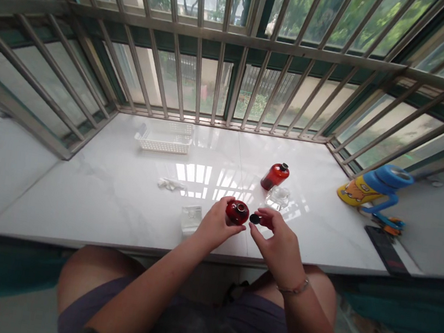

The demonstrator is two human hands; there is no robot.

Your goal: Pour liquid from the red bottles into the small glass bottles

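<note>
My left hand (216, 225) is wrapped round a red bottle (233, 214), whose uncapped neck faces up toward me. Between the thumb and fingers of my right hand (279, 243) is a small black cap (255, 218), just to the right of that bottle and apart from its neck. A second red bottle (274, 177) with a black top stands farther back. Close in front of it sits a clear glass container (278, 197). Left of my left hand is another clear, squarish glass container (191, 219).
A white perforated basket (166, 139) lies at the back left of the white marbled sill (90, 192), with a crumpled white tissue (172, 185) nearer. At the right are a blue and yellow bottle (374, 187) and a dark phone (387, 251). Metal bars (218, 78) cover the windows.
</note>
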